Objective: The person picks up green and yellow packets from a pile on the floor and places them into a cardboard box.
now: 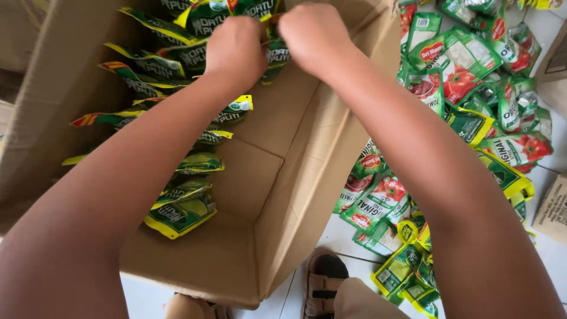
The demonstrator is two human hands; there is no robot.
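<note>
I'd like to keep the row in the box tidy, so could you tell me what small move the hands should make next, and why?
Probably ease the green pouch down against the far end of the pouch row. Both the left hand and the right hand pinch it at the far end of the cardboard box, the row stands along the left wall, and the right half of the floor is bare.

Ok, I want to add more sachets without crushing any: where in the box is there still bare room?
The box floor is bare on its right half, between the row of sachets and the right wall. The far end, under the left hand and right hand, is crowded.
</note>
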